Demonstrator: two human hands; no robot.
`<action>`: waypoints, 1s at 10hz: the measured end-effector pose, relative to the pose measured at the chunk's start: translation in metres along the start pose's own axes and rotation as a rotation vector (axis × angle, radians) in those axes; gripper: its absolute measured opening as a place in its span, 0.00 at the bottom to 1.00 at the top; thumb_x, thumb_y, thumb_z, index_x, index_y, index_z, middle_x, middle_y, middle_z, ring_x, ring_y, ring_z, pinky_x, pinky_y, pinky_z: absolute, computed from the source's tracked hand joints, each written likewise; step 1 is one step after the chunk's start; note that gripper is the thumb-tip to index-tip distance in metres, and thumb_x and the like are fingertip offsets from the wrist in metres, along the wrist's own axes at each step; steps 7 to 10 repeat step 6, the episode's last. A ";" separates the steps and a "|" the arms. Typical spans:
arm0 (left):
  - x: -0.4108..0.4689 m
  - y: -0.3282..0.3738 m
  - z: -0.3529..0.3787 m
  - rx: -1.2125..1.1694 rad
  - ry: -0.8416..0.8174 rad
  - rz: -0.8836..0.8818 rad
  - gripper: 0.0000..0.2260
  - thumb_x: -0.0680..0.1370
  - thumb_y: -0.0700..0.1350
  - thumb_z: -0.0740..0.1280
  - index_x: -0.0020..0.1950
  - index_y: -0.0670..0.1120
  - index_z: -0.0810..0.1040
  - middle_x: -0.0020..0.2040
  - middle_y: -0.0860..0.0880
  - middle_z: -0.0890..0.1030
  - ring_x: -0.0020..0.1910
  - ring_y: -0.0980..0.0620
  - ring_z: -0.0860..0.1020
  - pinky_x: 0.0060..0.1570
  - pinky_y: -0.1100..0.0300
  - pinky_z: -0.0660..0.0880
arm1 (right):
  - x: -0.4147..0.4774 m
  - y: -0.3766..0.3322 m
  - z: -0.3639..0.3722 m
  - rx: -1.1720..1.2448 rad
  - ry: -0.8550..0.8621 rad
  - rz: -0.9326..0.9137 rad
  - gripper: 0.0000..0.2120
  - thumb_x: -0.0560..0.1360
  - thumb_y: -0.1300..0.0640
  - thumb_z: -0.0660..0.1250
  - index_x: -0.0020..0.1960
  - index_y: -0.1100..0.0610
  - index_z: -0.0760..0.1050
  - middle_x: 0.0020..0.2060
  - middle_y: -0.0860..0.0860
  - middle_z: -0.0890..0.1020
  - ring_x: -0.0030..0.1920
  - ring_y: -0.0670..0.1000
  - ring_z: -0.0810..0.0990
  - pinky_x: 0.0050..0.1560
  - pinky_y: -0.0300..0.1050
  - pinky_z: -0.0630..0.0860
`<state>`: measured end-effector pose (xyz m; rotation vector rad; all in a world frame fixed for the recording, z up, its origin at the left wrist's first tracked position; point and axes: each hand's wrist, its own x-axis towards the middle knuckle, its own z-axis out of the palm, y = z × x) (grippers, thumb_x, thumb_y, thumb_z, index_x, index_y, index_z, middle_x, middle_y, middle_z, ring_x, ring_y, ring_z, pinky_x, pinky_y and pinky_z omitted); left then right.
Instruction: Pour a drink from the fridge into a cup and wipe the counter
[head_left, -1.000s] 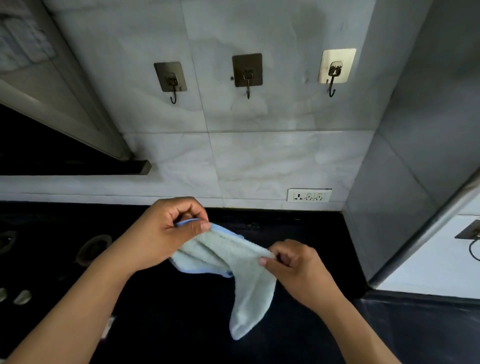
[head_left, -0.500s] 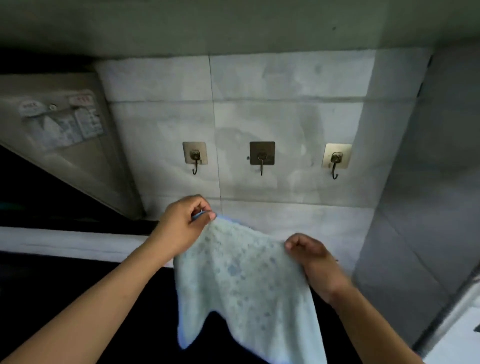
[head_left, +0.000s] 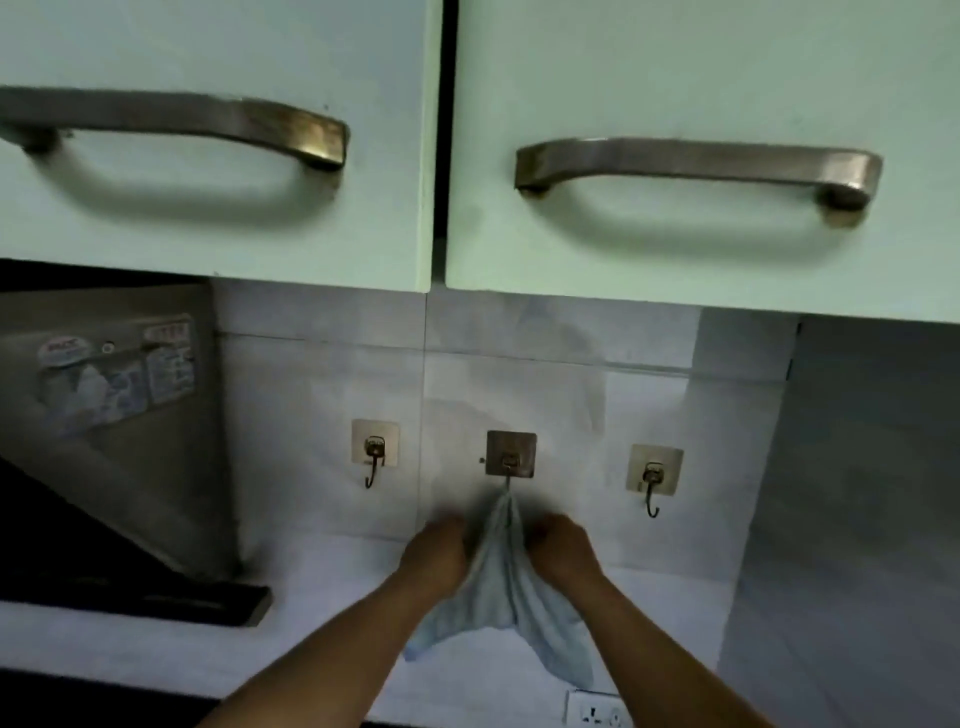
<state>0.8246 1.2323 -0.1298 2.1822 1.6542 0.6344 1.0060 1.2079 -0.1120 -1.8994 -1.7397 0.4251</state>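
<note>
Cloth (head_left: 500, 587) at middle hook (head_left: 510, 456), hood stickers (head_left: 122, 371) blurred

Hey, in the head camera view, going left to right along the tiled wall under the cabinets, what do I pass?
Grey steel chimney hood with stickers → first pale-backed hook → dark-backed hook with the light blue cloth drawn up to it → second pale-backed hook → grey side panel.

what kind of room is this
Probably a home kitchen: pale green wall cabinets overhead, a chimney hood at left, and a light blue cloth at the middle wall hook on tile.
</note>
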 end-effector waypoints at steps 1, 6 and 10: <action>-0.015 0.012 0.023 -0.216 0.006 0.055 0.08 0.79 0.50 0.60 0.42 0.57 0.74 0.48 0.49 0.83 0.47 0.49 0.80 0.51 0.56 0.78 | -0.019 0.006 0.021 0.110 0.016 -0.027 0.07 0.80 0.54 0.61 0.44 0.52 0.74 0.48 0.55 0.83 0.53 0.56 0.82 0.45 0.39 0.69; -0.192 -0.023 0.060 0.487 -0.483 -0.164 0.26 0.78 0.60 0.63 0.72 0.49 0.68 0.68 0.44 0.73 0.67 0.42 0.72 0.65 0.47 0.70 | -0.177 0.031 0.070 -0.513 -0.422 -0.087 0.15 0.75 0.53 0.65 0.59 0.55 0.74 0.57 0.54 0.79 0.57 0.57 0.79 0.51 0.48 0.73; -0.192 -0.023 0.060 0.487 -0.483 -0.164 0.26 0.78 0.60 0.63 0.72 0.49 0.68 0.68 0.44 0.73 0.67 0.42 0.72 0.65 0.47 0.70 | -0.177 0.031 0.070 -0.513 -0.422 -0.087 0.15 0.75 0.53 0.65 0.59 0.55 0.74 0.57 0.54 0.79 0.57 0.57 0.79 0.51 0.48 0.73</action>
